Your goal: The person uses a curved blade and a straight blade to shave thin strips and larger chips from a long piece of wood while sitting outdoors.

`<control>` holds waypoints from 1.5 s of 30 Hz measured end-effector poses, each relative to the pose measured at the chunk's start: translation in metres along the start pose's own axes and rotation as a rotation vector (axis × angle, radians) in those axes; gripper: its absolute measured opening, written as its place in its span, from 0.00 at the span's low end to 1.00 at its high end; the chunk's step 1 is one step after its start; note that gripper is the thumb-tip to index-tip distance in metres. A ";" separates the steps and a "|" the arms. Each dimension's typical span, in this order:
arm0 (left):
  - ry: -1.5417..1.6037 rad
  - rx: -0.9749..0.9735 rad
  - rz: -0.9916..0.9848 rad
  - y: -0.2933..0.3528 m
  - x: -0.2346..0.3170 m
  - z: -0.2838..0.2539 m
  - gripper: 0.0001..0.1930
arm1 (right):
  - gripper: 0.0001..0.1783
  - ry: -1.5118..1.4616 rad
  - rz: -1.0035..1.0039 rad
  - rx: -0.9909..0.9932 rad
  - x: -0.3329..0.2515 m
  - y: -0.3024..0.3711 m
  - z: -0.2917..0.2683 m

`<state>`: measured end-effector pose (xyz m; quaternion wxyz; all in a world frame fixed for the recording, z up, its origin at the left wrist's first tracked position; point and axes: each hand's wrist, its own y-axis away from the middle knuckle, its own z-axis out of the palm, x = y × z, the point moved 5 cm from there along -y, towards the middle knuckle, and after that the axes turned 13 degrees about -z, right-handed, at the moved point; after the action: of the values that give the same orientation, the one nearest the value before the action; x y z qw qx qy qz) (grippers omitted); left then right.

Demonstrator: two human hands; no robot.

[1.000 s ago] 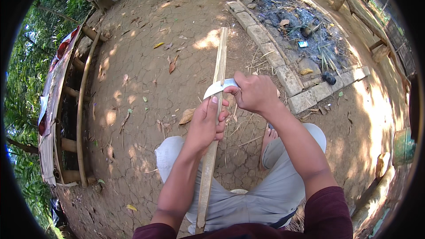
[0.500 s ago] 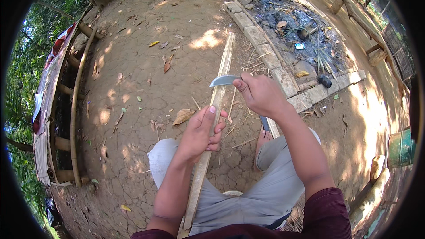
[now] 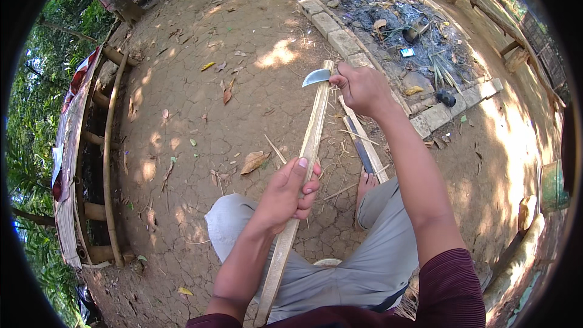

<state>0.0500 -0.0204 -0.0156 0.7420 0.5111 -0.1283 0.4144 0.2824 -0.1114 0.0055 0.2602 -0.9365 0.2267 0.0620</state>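
Observation:
My left hand [image 3: 288,194] is closed round a long pale strip of wood or bamboo [image 3: 314,127], thumb lying along its top. The strip slants from my lap up and away toward the fire pit, its lower end near my left thigh. My right hand [image 3: 363,90] grips a knife by the handle, which is hidden in the fist. The knife's short curved blade [image 3: 317,77] lies across the strip close to its far end, tip pointing left.
Beyond to the right is a block-edged fire pit [image 3: 340,42] with ash and litter. Split pieces [image 3: 366,146] lie by my right foot [image 3: 366,183]. A low bamboo platform [image 3: 109,158] stands left, a green container [image 3: 554,187] far right. Dry leaves [image 3: 254,161] dot the cracked soil.
The knife in my right hand has moved away from me along the strip, from its middle part to near the far end. My left hand keeps its hold.

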 end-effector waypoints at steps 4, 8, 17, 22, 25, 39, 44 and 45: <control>-0.034 -0.049 -0.014 0.014 -0.004 -0.001 0.17 | 0.34 -0.058 0.241 0.292 0.069 0.015 0.005; 0.179 0.145 0.017 0.025 -0.033 -0.038 0.17 | 0.39 -0.099 0.429 0.173 0.093 0.021 -0.041; 0.248 -0.031 0.099 0.019 -0.009 -0.027 0.18 | 0.30 -0.343 -0.040 -0.221 -0.091 0.017 -0.010; 0.242 -0.004 0.082 0.019 -0.006 -0.026 0.19 | 0.28 -0.353 -0.138 -0.277 -0.112 0.040 -0.002; 0.273 -0.001 0.022 0.016 -0.012 -0.025 0.21 | 0.28 -0.334 -0.159 -0.219 -0.109 0.046 0.000; 0.222 -0.053 -0.015 0.006 -0.019 -0.016 0.27 | 0.27 -0.201 -0.139 -0.183 -0.101 0.033 -0.004; 0.197 -0.044 -0.029 0.009 -0.027 -0.010 0.26 | 0.28 -0.126 -0.015 -0.049 -0.061 0.013 -0.008; 0.182 -0.044 -0.040 0.009 -0.029 -0.008 0.26 | 0.28 -0.094 0.031 -0.018 -0.047 0.005 -0.012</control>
<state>0.0235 -0.0263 -0.0314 0.7697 0.4575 -0.0592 0.4414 0.2379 -0.1030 0.0242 0.2610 -0.9313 0.2280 0.1122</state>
